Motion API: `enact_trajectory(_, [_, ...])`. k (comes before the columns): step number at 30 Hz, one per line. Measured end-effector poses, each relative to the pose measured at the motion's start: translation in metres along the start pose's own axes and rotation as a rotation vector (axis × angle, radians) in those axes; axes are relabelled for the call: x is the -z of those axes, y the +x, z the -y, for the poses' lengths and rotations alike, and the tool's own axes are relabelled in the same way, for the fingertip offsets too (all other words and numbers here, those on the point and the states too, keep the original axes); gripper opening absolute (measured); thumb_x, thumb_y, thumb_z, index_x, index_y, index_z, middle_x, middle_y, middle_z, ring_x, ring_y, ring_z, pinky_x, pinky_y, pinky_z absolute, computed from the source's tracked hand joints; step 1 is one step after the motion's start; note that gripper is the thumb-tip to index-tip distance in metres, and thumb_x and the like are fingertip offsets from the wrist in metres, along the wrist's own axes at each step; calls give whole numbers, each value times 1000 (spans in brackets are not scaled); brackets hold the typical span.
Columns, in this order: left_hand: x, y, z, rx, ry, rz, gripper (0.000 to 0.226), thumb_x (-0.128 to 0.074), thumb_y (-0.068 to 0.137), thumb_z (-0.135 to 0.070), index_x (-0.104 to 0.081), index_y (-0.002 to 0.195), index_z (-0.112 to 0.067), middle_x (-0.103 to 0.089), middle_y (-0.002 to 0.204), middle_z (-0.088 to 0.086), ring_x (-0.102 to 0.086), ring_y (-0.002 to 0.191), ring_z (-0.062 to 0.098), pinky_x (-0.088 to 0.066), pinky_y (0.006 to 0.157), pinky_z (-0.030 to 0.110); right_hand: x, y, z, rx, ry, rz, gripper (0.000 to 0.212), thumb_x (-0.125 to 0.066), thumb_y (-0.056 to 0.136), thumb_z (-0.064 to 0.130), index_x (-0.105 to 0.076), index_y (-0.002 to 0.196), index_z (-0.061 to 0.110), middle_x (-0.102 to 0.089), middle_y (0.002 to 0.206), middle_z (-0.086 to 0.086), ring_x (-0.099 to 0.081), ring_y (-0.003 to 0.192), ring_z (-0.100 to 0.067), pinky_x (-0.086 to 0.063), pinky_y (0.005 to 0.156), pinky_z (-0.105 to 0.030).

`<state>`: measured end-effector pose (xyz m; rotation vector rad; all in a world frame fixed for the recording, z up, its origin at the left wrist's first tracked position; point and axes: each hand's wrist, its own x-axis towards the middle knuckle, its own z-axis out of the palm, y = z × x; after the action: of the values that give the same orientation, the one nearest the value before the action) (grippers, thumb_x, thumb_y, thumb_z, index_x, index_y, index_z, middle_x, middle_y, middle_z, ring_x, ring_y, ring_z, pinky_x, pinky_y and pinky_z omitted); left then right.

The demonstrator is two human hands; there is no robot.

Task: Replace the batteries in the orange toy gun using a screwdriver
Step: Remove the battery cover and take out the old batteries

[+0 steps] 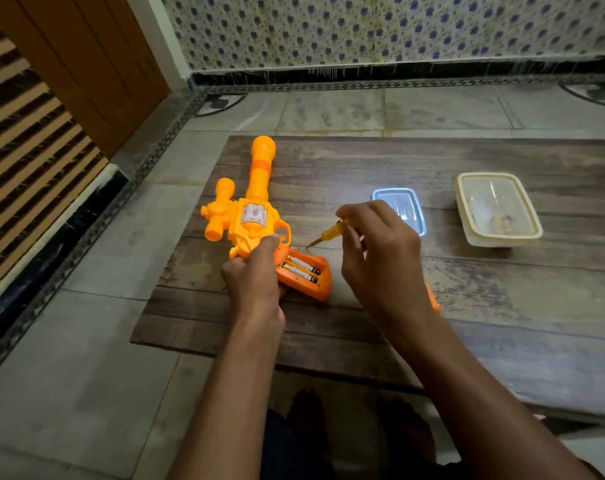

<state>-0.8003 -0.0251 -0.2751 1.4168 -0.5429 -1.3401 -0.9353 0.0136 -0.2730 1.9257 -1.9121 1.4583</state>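
The orange toy gun (249,216) lies on its side on the wooden board (467,289), barrel pointing away. Its grip compartment is uncovered and two batteries (301,269) sit inside. My left hand (256,275) grips the gun at the trigger and handle. My right hand (380,251) pinches a small yellow screwdriver (329,233), tip angled down and left, just above the board beside the handle. An orange piece (432,297), perhaps the compartment cover, peeks out behind my right wrist.
A blue-rimmed clear lid (403,206) lies behind my right hand. A cream plastic container (498,209) with small items inside stands at the board's right. Tiled floor surrounds the board; a door and patterned wall are behind.
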Motion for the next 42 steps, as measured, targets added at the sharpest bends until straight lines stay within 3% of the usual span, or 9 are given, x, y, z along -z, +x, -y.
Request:
enact_trajectory(5, [-2, 0, 4, -30, 26, -22, 8, -77, 89, -15, -72, 89, -21, -81, 87, 9, -80, 84, 30, -63, 91, 61, 1, -2, 0, 95, -13, -27, 28, -65, 92, -5, -67, 120, -2, -66, 103, -16, -65, 87, -28, -48, 78, -26])
enact_trajectory(10, [-3, 5, 8, -39, 43, -25, 7, -75, 90, -17, -73, 95, -20, -82, 90, 10, -81, 85, 30, -63, 93, 58, -10, 3, 0, 127, -7, -61, 25, -62, 97, 3, -68, 120, -4, -67, 105, -18, -66, 91, -31, -53, 78, -34])
enact_trajectory(14, [-2, 6, 10, -43, 37, -19, 11, -75, 88, -18, -73, 99, -19, -82, 94, 12, -81, 85, 29, -63, 92, 56, -19, 8, -1, 105, 99, -43, 29, -65, 97, 5, -67, 126, 0, -69, 105, -14, -66, 88, -27, -50, 76, -30])
enact_trajectory(17, [-2, 8, 11, -39, 36, -13, 12, -76, 88, -19, -73, 99, -20, -82, 88, 7, -81, 82, 26, -65, 89, 53, -24, 10, -1, 43, 169, 39, 43, -70, 94, 5, -61, 136, 7, -71, 107, -10, -66, 88, -20, -49, 77, -26])
enact_trajectory(19, [0, 9, 10, -31, 39, -16, 8, -76, 91, -18, -71, 97, -21, -80, 78, 0, -80, 76, 21, -65, 84, 48, -26, 10, -1, 16, 158, 78, 51, -73, 91, 5, -57, 139, 12, -72, 106, -7, -68, 89, -20, -56, 76, -32])
enact_trajectory(23, [0, 8, 9, -18, 26, 13, 15, -74, 93, -17, -71, 108, -17, -82, 88, 8, -81, 80, 24, -65, 87, 52, -20, 10, 0, -2, 229, -32, 48, -71, 91, 2, -57, 136, 11, -71, 92, -5, -70, 78, -20, -59, 67, -42])
enact_trajectory(26, [0, 8, 8, -24, 24, 3, 11, -73, 93, -14, -68, 96, -23, -80, 77, 1, -79, 71, 18, -65, 86, 50, -14, 10, 0, -108, 373, -95, 44, -68, 96, 6, -55, 137, 14, -67, 81, 0, -69, 69, -16, -59, 64, -43])
enact_trajectory(30, [0, 7, 7, -21, 18, 2, 13, -74, 92, -15, -67, 96, -25, -81, 98, 10, -80, 87, 27, -64, 91, 56, -12, 8, 6, -241, 560, -110, 35, -68, 98, 11, -53, 130, 11, -70, 81, -5, -73, 68, -16, -61, 63, -45])
enact_trajectory(42, [0, 8, 7, -19, 39, -5, 15, -76, 92, -20, -67, 104, -23, -78, 99, 6, -79, 89, 25, -64, 92, 53, -22, 9, 4, -137, 445, -60, 33, -68, 97, 18, -55, 127, 11, -67, 82, -5, -70, 70, -21, -58, 62, -46])
